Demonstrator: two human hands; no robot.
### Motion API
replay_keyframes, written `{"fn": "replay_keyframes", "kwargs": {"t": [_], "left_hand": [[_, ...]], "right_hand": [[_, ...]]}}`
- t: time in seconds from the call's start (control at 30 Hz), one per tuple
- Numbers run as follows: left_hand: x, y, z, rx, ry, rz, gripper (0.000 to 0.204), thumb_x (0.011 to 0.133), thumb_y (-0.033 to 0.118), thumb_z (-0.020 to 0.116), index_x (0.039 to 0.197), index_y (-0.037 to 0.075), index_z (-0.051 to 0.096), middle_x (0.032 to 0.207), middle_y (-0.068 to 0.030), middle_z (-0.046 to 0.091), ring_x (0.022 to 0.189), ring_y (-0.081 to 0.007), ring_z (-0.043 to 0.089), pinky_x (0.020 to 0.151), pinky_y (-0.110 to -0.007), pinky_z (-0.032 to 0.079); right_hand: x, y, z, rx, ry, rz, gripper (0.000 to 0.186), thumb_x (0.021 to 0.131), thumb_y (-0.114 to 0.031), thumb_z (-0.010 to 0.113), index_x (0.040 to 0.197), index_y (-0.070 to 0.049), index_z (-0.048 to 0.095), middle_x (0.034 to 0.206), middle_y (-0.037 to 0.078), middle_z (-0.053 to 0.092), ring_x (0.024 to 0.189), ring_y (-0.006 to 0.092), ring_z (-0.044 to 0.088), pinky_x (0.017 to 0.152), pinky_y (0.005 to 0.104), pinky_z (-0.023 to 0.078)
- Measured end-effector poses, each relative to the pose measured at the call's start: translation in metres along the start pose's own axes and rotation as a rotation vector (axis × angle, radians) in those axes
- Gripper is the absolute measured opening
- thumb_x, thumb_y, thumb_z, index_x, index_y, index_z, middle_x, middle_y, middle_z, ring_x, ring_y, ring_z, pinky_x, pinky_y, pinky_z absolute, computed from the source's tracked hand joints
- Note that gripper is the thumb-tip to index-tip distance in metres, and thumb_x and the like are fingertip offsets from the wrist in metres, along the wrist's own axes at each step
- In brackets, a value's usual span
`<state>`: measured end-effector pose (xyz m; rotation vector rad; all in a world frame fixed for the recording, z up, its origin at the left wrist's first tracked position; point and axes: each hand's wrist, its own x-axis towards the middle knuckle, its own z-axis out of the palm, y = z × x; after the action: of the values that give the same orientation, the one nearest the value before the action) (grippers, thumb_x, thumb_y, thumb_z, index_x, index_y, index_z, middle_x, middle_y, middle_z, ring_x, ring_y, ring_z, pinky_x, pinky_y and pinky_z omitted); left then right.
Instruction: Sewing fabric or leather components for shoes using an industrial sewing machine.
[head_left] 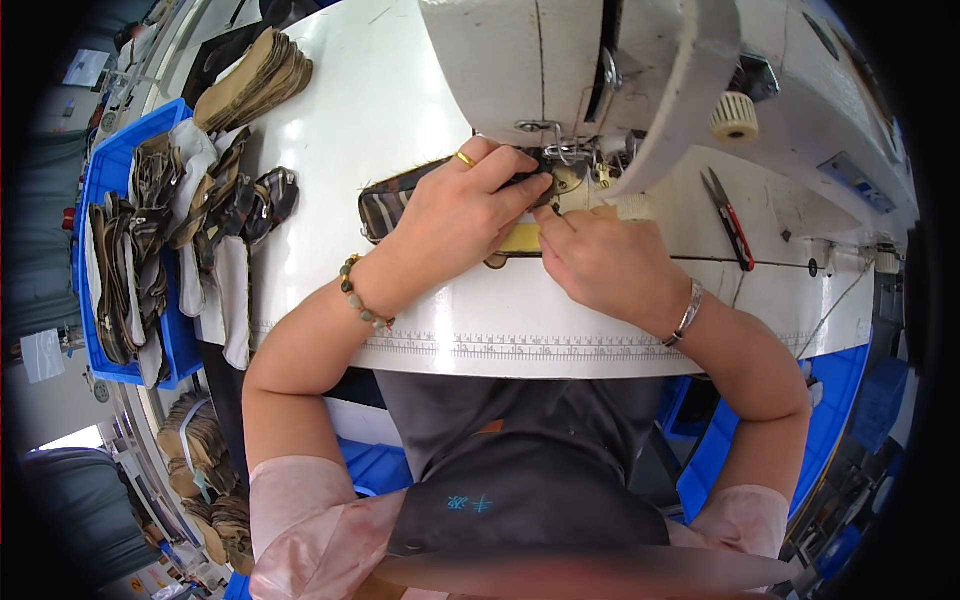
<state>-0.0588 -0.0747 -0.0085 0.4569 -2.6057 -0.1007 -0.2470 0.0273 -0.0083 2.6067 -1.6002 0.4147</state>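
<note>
A dark fabric piece with brown and tan stripes (385, 208) lies on the white sewing table under my left hand (465, 205). That hand's fingers are bent and pressed together on the piece, close to the presser foot of the sewing machine (500, 60). My right hand (610, 250) is curled, its thumb and forefinger pinching at the near edge of the piece, just in front of the needle area. Most of the fabric's right end is hidden by my fingers. A yellow strip (522, 238) shows on the table between my hands.
Red-handled scissors (735, 222) lie right of the machine head. At left, a blue bin (185, 345) is heaped with camouflage and white fabric pieces, some hanging over onto the table. Behind it stands a stack of brown pieces (255, 82). A ruler strip (520, 347) follows the near edge.
</note>
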Motion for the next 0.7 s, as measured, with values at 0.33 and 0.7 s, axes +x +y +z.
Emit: {"fn": "replay_keyframes", "kwargs": {"t": [0.33,0.7], "left_hand": [[0.0049,0.0049,-0.0052,0.020,-0.042,-0.037,0.031,0.074,0.010,0.072,0.105,0.010,0.077,0.103,-0.0017,0.062,0.099,-0.0226,0.059,0.075,-0.031,0.056],[0.0041,-0.0040,0.0034,0.020,0.028,-0.047,0.034,0.070,0.004,0.073,0.103,0.012,0.078,0.103,-0.0035,0.064,0.100,-0.0238,0.061,0.073,-0.031,0.056]], "right_hand": [[0.0005,0.0002,0.0003,-0.039,-0.004,-0.006,0.023,0.088,-0.021,0.067,0.105,-0.006,0.072,0.070,0.002,0.064,0.060,0.0170,0.064,0.044,0.0336,0.050],[0.0026,0.0022,0.0021,-0.064,-0.033,0.031,0.026,0.090,-0.021,0.066,0.112,-0.008,0.071,0.075,0.002,0.066,0.064,0.0171,0.065,0.045,0.0327,0.053]]}}
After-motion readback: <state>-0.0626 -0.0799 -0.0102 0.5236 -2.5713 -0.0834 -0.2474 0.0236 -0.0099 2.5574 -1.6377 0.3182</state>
